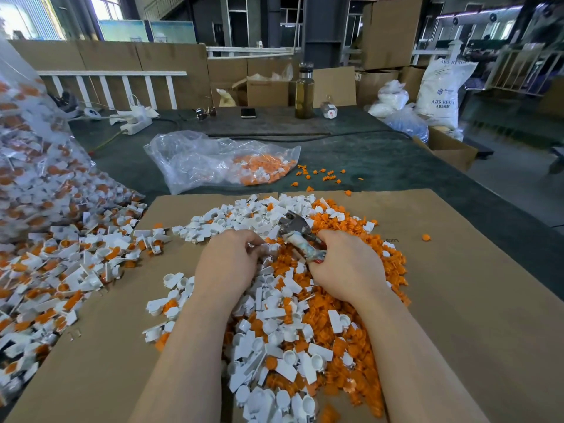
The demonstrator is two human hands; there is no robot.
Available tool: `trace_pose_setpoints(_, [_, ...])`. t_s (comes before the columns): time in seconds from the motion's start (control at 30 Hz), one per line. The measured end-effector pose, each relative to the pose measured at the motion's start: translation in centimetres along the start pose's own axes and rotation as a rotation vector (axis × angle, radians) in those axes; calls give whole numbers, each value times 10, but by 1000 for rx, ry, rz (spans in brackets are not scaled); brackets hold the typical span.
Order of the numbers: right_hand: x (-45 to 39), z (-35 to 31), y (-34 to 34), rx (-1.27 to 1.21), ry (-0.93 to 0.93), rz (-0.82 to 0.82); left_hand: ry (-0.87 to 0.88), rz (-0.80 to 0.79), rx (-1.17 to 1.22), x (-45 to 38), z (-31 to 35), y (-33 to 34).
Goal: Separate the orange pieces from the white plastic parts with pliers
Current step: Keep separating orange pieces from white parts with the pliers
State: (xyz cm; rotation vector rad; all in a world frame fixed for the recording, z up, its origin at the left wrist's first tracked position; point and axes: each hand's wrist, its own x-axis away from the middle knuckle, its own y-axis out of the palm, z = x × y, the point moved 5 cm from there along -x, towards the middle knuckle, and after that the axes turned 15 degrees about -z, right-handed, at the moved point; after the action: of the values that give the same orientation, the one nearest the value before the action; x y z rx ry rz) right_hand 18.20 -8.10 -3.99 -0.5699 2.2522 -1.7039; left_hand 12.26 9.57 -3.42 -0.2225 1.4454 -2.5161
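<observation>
A person's right hand gripped pliers, their head just beyond its curled fingers, while left hand fingers pinched a white plastic part beside them; a slipping part could get fingertips nipped.

Daylight comes through the windows at the top left, which are blown out. The cardboard sheet is evenly lit with soft shadows. Wide-angle distortion bends the edges; the far background looks dim and soft.
</observation>
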Motion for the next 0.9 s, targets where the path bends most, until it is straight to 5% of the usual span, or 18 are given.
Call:
trace_pose_setpoints(0.33, [-3,-2,-3,-126,-12,67,51,-21,96,2,5,2])
trace_pose_setpoints(0.9, [0,0,-9,-453,-51,164,13,12,809,11,4,-7])
